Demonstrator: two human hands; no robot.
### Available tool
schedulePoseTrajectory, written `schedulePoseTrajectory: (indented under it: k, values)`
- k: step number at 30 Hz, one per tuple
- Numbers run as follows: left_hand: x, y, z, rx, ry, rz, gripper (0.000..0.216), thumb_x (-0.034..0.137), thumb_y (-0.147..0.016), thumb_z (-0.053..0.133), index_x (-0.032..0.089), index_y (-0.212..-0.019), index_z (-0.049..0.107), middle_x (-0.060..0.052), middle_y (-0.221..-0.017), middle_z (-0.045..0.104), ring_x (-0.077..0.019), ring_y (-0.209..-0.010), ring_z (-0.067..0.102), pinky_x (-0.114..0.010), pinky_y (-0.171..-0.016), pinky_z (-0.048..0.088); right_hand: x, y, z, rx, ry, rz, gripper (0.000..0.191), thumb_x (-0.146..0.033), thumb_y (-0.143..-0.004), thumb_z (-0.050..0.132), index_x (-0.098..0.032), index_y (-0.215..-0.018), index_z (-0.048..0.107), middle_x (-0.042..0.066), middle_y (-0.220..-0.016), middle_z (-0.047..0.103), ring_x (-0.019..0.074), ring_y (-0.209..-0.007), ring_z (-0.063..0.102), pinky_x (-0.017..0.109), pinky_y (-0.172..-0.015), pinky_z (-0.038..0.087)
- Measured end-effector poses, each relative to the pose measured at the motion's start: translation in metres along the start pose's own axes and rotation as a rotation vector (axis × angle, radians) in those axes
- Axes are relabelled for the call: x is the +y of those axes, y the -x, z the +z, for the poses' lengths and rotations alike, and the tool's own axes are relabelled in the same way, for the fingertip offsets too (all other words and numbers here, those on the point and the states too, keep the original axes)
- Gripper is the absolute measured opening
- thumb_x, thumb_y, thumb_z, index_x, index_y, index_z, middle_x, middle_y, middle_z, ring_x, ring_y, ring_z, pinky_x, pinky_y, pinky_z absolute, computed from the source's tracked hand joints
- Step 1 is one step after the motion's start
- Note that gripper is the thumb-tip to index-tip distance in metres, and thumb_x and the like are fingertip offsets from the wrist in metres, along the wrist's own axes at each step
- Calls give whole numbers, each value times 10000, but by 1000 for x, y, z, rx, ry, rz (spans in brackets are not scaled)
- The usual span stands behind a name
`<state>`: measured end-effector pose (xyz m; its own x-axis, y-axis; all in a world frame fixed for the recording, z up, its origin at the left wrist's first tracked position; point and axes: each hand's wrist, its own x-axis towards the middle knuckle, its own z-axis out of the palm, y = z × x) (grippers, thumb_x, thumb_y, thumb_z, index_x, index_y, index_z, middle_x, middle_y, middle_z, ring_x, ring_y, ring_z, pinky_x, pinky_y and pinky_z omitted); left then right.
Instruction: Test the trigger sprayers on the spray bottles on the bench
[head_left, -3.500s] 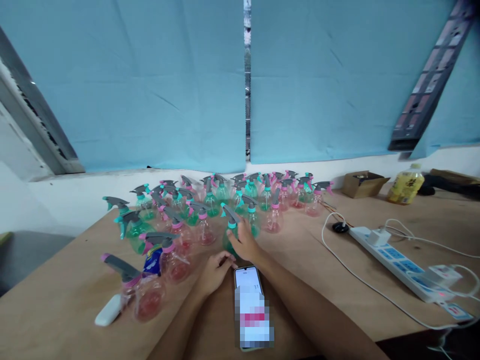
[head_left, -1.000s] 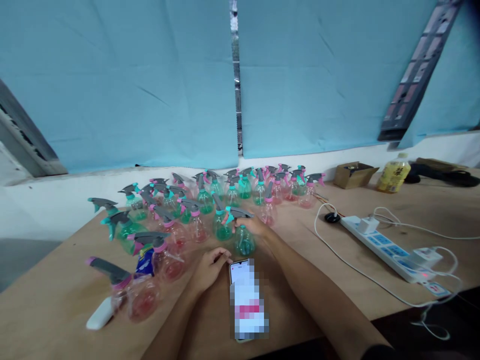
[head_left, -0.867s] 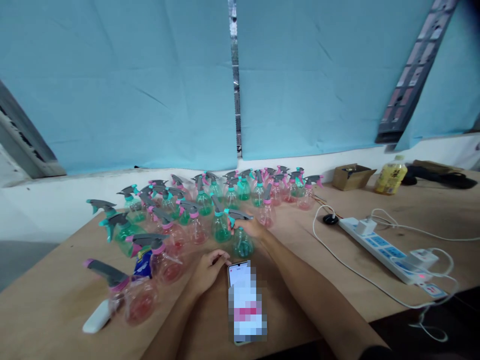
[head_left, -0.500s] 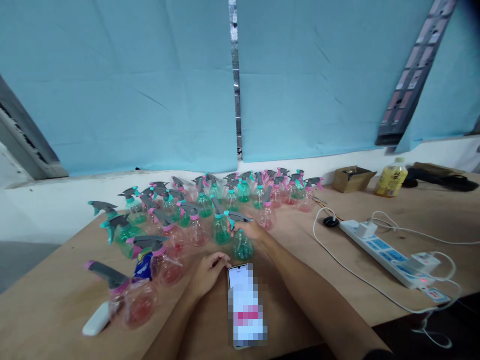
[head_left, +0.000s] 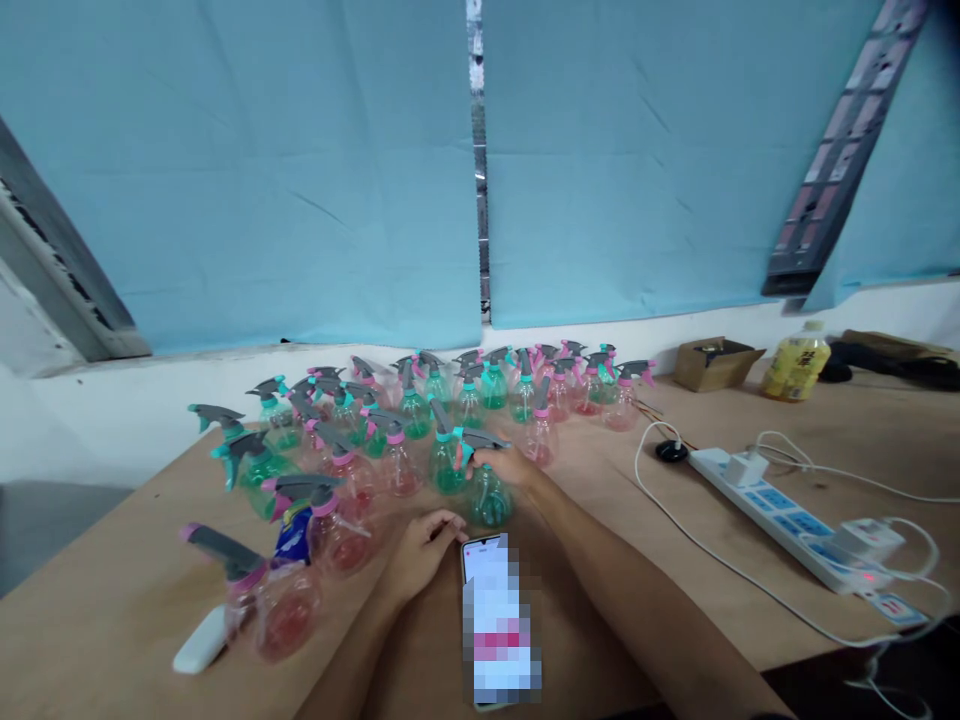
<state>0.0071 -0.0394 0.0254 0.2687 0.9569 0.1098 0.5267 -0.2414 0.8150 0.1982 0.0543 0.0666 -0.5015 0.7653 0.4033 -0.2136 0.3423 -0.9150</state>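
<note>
My right hand (head_left: 501,468) is closed round the neck and trigger of a green spray bottle (head_left: 489,500) with a grey and turquoise head. The bottle stands upright on the table just beyond the phone. My left hand (head_left: 427,545) rests on the table, fingers loosely bent and apart, holding nothing. Its fingertips are beside the top left corner of a phone (head_left: 491,590) with a lit, partly blurred screen. Another green spray bottle (head_left: 448,465) is immediately left of the held one. A pink spray bottle (head_left: 345,540) stands left of my left hand.
Several more green and pink spray bottles (head_left: 401,470) crowd the table's back and left. A white case (head_left: 199,640) and a blue packet (head_left: 292,535) lie at left. To the right are a power strip (head_left: 780,515) with cables, a cardboard box (head_left: 716,367) and a yellow drink bottle (head_left: 797,365).
The whole view has shifted slightly, with things appearing a little further right and lower. Both hands keep the same positions relative to the bottle and phone.
</note>
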Motion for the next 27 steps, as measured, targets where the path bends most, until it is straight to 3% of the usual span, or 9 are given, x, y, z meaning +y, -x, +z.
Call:
schedulePoseTrajectory:
  k: [5, 10, 15, 19, 22, 24, 27]
  values:
    - [2, 1, 0, -3, 10, -20, 324, 455, -907, 465, 225, -857, 688, -8, -841, 774, -211, -869, 688, -291, -832, 471, -2, 1, 1, -40, 10, -71, 257, -164, -664, 503, -191, -784, 729, 3, -767, 706, 129, -560, 604, 266, -625, 480]
    - [1, 1, -1, -11, 19, -20, 330, 466, -917, 467, 230, -839, 685, -6, -852, 772, -216, -879, 686, -299, -838, 465, -1, 1, 5, 16, -47, -29, 264, -150, -670, 512, -183, -819, 727, 4, -719, 692, 140, -558, 600, 260, -588, 473]
    - [2, 2, -3, -21, 19, -23, 332, 474, -922, 471, 230, -844, 681, -8, -862, 770, -215, -878, 683, -294, -829, 462, 1, 9, -1, 50, 85, -102, 299, -134, -684, 506, -215, -867, 728, -4, -853, 705, 148, -643, 620, 282, -663, 505]
    - [3, 2, -3, -21, 18, -15, 346, 482, -928, 461, 222, -840, 672, -12, -859, 763, -213, -872, 679, -290, -821, 457, 15, 17, -9, 361, 275, -84, 276, -152, -712, 528, -214, -913, 707, -8, -716, 647, 160, -635, 580, 279, -639, 492]
    - [1, 1, -2, -26, 20, -11, 351, 478, -933, 453, 214, -845, 666, -15, -854, 761, -208, -867, 675, -285, -814, 453, 22, 18, -11, 617, 426, -157, 416, -165, -723, 540, -207, -1131, 615, 21, -877, 643, 173, -752, 584, 292, -717, 483]
    - [0, 1, -1, -21, 13, -8, 352, 476, -932, 454, 211, -843, 668, -13, -844, 757, -204, -857, 671, -281, -805, 450, 24, 14, -13, 692, 485, -220, 459, -161, -726, 528, -202, -1183, 552, 44, -994, 614, 182, -858, 578, 303, -791, 470]
    - [-1, 1, -1, 10, -28, -9, 365, 477, -931, 449, 212, -822, 674, -12, -837, 747, -202, -842, 662, -280, -789, 444, 27, 3, -16, 732, 521, -215, 398, -170, -745, 519, -201, -1141, 541, 37, -941, 595, 177, -813, 564, 298, -768, 463]
